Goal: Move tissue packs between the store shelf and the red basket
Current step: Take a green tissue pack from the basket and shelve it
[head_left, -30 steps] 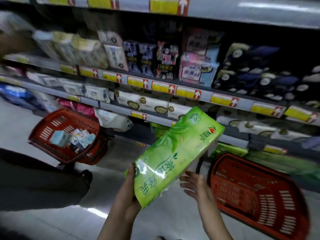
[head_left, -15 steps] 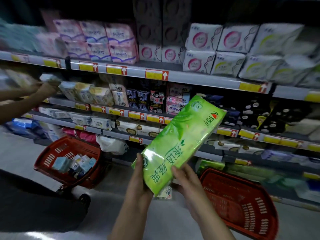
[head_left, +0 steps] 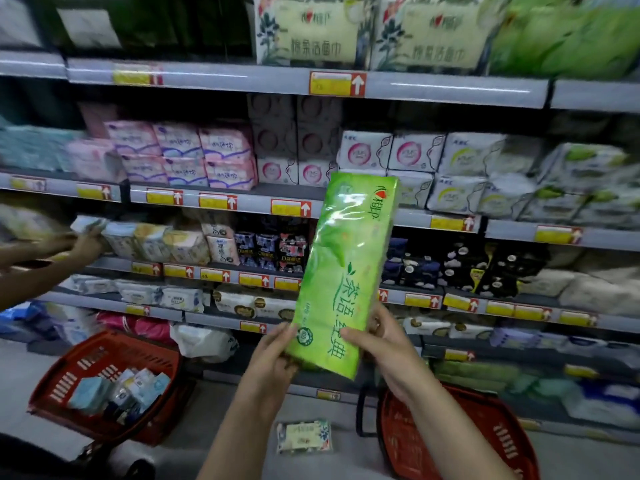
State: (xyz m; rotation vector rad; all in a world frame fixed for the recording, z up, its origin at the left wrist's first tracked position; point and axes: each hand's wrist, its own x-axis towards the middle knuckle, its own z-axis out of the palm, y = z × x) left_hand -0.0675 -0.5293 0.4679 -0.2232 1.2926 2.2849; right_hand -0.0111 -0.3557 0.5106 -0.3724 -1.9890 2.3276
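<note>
A long green tissue pack (head_left: 343, 271) stands nearly upright in front of the store shelf (head_left: 433, 88). My left hand (head_left: 273, 358) grips its lower left corner. My right hand (head_left: 384, 344) holds its lower right edge, fingers curled over the front. A red basket (head_left: 485, 431) sits on the floor at the lower right, below my right forearm, partly hidden by it. Its inside is mostly out of sight.
A second red basket (head_left: 104, 379) with several small packs stands on the floor at the left. Another person's hands (head_left: 83, 244) reach into the shelf at the left. A small floral pack (head_left: 304, 436) lies on the floor between the baskets. Packed shelves fill the view ahead.
The green pack has risen and turned from tilted to nearly upright. My view has lifted toward the higher shelves. Both hands still hold the pack at its lower end.
</note>
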